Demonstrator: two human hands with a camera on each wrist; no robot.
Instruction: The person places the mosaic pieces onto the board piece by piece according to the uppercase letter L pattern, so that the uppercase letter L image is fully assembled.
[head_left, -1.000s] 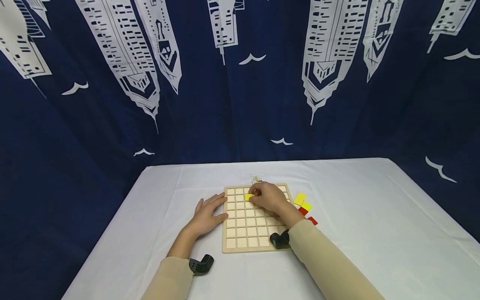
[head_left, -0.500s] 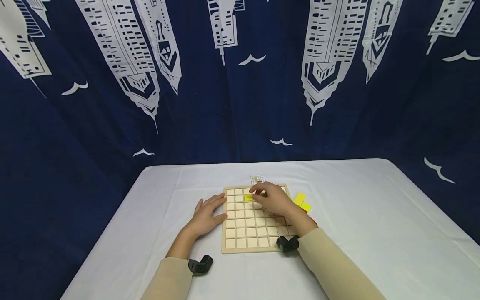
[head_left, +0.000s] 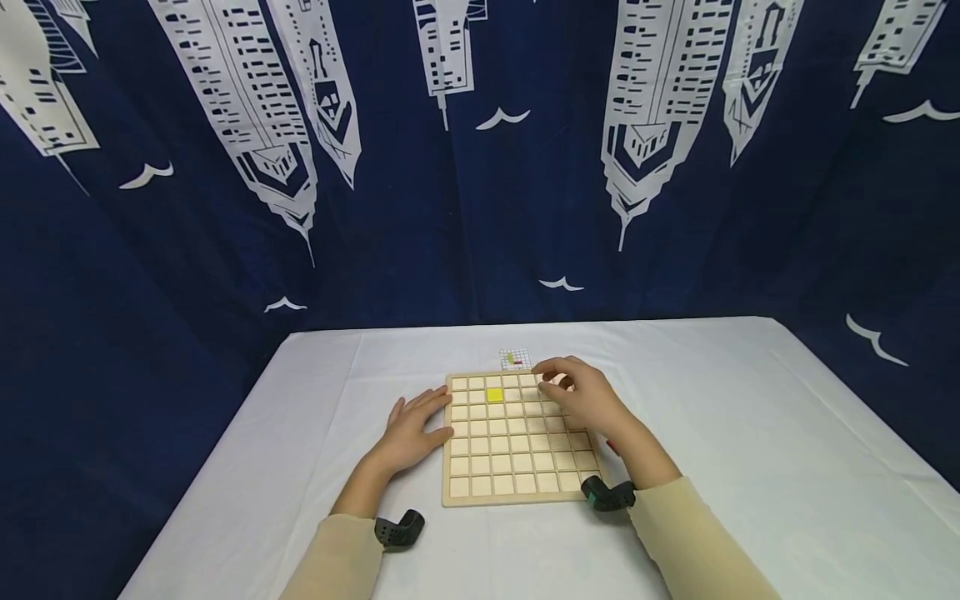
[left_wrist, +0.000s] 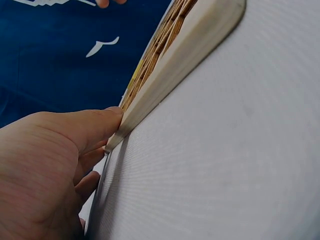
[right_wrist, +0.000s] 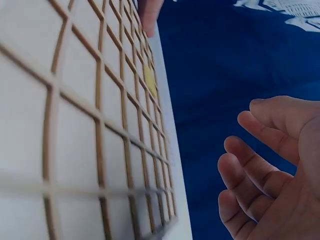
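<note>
Currently: left hand (head_left: 408, 429), relaxed, touching grid board (head_left: 500, 445); right hand (head_left: 587, 400), empty, loosely bent; yellow tile (head_left: 495, 395), could jolt loose if wrist camera (head_left: 611, 495) snags board.

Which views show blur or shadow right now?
Right wrist: yellow tile on the grid board looks fuzzy; left wrist: dark shadow on the white cloth beside the left hand; head: fairly even light, printed card lacks fine detail.
</note>
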